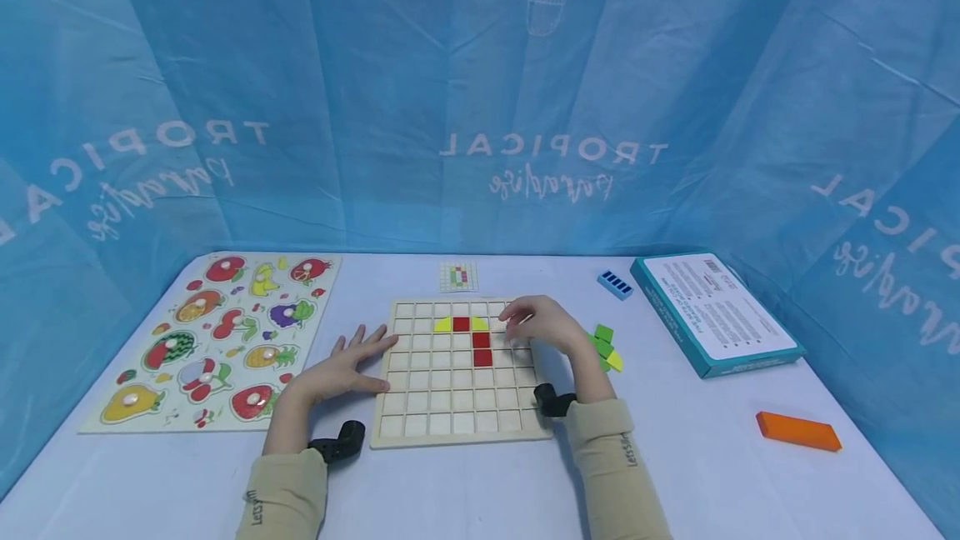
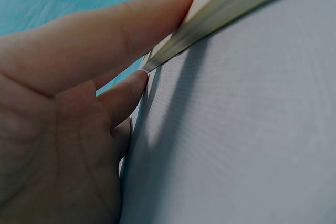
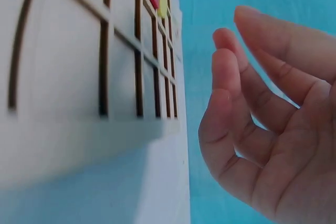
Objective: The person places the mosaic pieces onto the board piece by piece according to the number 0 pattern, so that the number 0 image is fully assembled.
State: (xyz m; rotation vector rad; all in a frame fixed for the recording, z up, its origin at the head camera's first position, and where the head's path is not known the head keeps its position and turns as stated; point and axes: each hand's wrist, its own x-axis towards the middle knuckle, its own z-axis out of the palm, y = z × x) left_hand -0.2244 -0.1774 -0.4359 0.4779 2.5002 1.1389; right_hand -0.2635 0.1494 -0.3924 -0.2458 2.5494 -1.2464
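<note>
Tiles (image 1: pixel 482 358) sit on the board (image 1: pixel 462 439), laying apparently underway; left hand (image 1: pixel 341 369), fingers spread, touches its left edge; right hand (image 1: pixel 546 326) hovers empty, likely needing green pieces (image 1: pixel 603 333) right of it.

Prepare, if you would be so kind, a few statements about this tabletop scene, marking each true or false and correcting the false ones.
1. Three red tiles lie on the gridded board. True.
2. The right hand grips a red tile. False: the right hand holds nothing.
3. The left hand touches the gridded board. True.
4. The fruit puzzle lies right of the gridded board. False: the fruit puzzle lies to its left.
5. The orange block is nearer the person than the teal box. True.
</note>
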